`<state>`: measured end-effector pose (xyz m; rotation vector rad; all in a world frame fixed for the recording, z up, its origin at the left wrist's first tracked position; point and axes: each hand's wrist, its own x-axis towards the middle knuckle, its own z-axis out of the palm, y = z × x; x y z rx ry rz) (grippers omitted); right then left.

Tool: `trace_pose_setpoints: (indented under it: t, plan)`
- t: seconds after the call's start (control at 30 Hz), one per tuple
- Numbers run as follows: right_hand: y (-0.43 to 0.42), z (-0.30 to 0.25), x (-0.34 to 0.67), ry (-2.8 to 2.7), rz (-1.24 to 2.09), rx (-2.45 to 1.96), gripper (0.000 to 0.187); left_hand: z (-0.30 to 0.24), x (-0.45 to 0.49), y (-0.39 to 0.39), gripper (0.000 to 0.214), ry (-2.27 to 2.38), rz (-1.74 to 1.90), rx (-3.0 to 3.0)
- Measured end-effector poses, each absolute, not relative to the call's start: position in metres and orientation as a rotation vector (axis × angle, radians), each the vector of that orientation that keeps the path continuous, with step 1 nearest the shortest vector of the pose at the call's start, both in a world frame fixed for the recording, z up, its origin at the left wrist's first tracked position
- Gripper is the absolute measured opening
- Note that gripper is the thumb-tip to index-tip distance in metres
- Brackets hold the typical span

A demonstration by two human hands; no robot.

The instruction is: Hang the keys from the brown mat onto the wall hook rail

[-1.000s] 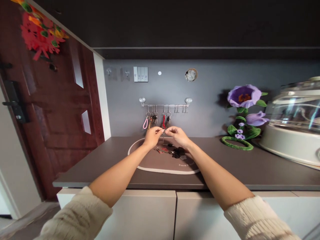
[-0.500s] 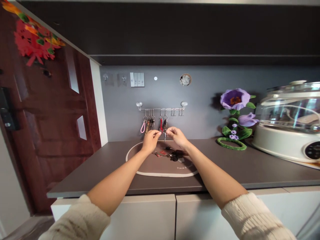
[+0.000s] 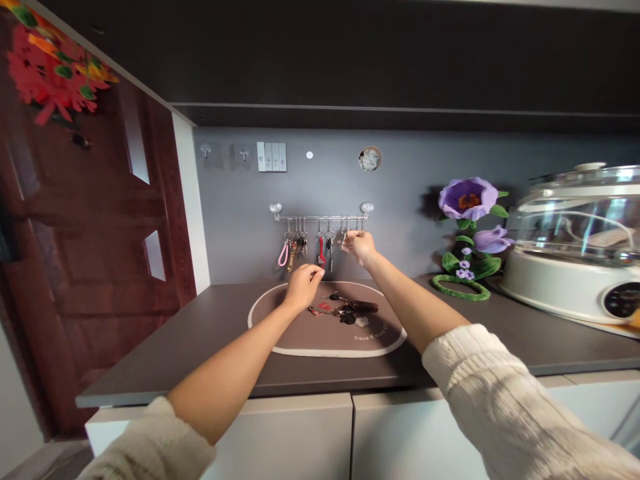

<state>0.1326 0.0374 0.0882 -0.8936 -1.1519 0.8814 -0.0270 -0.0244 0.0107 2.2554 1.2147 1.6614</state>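
Two hands split apart: right hand [image 3: 360, 245] has lifted to the rail [image 3: 320, 218], fingers pinching a key [image 3: 343, 237] at a hook; left hand [image 3: 303, 288] stays over the mat [image 3: 300, 341], fingertips pinched together.

Bright daylight, wide-angle edge distortion

Grey wall [image 3: 410, 220], dark countertop [image 3: 210, 333], red-brown door [image 3: 90, 220], white cabinets [image 3: 300, 433].

shiny metal rail [image 3: 320, 218], matt counter [image 3: 200, 333]
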Motion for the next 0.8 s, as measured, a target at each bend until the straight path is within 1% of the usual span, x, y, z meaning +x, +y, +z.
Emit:
trace_pose_setpoints:
  t: [0.17, 0.47, 0.8]
  plan:
    - [0.050, 0.096, 0.127, -1.026, 0.870, -0.970, 0.016, 0.011, -0.027, -0.024, 0.019, 1.245, 1.640, 2.294]
    - [0.058, 0.094, 0.122, -0.909, 0.936, -0.977, 0.018, 0.011, -0.029, -0.023, 0.020, 1.304, 1.630, 2.366]
    - [0.063, 0.083, 0.126, -0.954, 0.941, -1.015, 0.015, 0.010, -0.031, -0.020, 0.021, 1.355, 1.619, 2.368]
